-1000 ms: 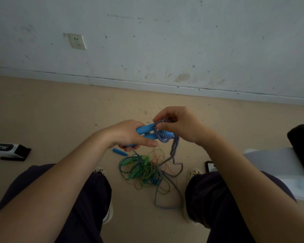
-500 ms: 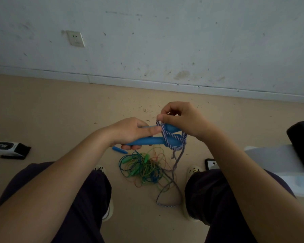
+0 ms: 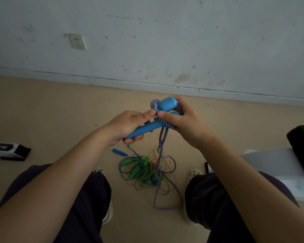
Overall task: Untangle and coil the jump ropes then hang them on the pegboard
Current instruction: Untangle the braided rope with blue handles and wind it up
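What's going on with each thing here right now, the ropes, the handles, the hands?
Left hand: grips the blue handles.
Right hand: holds the wraps against the handles.
Blue handles: held together, off the floor.
Striped rope: partly wound around the handles, the rest trailing to the floor.
Green and orange ropes: tangled in a pile on the floor.
Loose blue handle: lying on the floor beside the pile.

blue-handled braided rope (image 3: 162, 137) half-coiled, tangled ropes (image 3: 144, 170) on floor
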A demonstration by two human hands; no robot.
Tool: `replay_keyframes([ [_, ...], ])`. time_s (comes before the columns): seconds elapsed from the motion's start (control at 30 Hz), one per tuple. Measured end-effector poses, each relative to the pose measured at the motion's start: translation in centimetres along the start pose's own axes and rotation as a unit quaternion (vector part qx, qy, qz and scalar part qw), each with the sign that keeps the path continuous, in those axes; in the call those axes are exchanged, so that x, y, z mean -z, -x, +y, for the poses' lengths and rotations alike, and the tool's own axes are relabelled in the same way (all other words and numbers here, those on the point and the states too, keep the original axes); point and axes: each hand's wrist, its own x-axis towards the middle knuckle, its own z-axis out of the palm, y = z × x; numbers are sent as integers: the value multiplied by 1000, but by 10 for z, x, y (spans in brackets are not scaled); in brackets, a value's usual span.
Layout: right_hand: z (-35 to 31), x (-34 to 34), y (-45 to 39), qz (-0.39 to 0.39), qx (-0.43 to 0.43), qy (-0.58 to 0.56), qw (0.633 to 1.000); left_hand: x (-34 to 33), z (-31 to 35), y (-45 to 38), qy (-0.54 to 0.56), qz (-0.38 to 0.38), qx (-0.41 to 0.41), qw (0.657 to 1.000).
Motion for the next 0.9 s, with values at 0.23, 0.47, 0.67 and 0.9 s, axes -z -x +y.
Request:
replay_keyframes([
  [0.23, -4, 1, 2, -62, -27, 64, 996, -2, 1, 2, -5, 12, 30, 999],
  [0.47, -5, 3, 6, -73, -27, 85, 993, 3, -3, -1, -15, 9, 40, 999],
  [0.67, -2, -1, 2, 8, -60, 9, 998, -4, 0, -1, -5, -10, 28, 1000],
  [0.9, -6, 1, 1, -47, -83, 2, 995, -5, -3, 1, -13, 0, -1, 1000],
])
